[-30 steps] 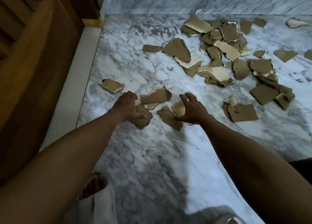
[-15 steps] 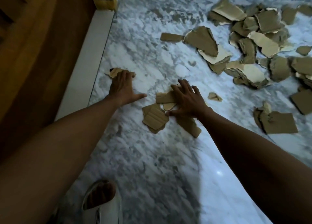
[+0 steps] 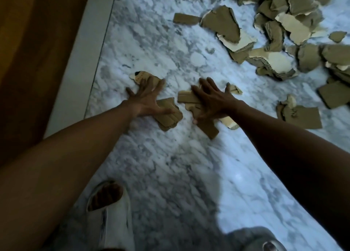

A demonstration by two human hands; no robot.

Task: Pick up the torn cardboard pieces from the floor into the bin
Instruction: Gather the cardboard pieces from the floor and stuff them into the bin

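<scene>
The scene is dim, with cool light brightening the marble floor [image 3: 189, 42] to the right. A broad shadow darkens its near part. Motion blur softens everything, and wide-angle distortion bends the edges.

Both hands lie spread on the floor [image 3: 170, 165]: left hand [image 3: 146, 101] over cardboard pieces [image 3: 168, 114], right hand [image 3: 212, 101] beside it over others. A cardboard heap [image 3: 280, 33] lies beyond, rightward.

Head camera looks steeply down, near floor [image 3: 170, 165].
</scene>
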